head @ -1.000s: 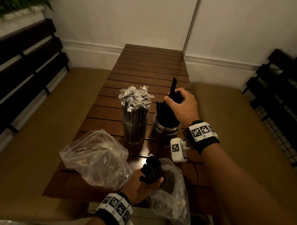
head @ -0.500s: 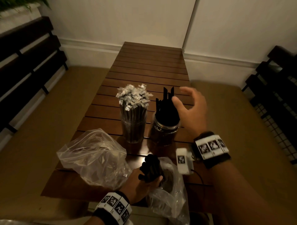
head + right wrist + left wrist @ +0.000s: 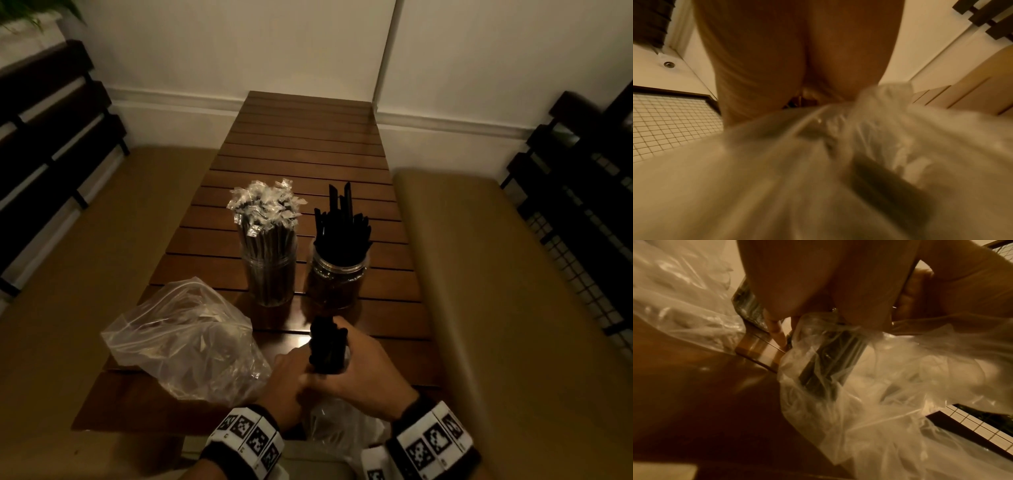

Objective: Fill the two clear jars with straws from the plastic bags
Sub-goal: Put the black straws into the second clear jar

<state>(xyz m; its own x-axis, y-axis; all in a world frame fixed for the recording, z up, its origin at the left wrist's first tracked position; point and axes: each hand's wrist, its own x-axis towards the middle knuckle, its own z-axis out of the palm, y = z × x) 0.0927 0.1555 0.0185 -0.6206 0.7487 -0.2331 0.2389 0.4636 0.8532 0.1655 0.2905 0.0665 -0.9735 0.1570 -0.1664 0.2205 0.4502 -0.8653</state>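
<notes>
Gripping one bundle of smooth black straws point(image 3: 327, 346), left hand point(image 3: 291, 383), right hand point(image 3: 366, 373); crinkled clear bag point(image 3: 339, 428) beneath

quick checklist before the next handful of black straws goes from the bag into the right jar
1. Left hand grips the black straw bundle: ok.
2. Right hand has a firm hold on the bundle: cannot tell, it is blurred.
3. Bundle free of its plastic bag: not ok, the lower part is inside.
4. Right jar upright: ok.
5. Room left in it: cannot tell.
6. Left jar of wrapped straws clear of the path: ok.
</notes>
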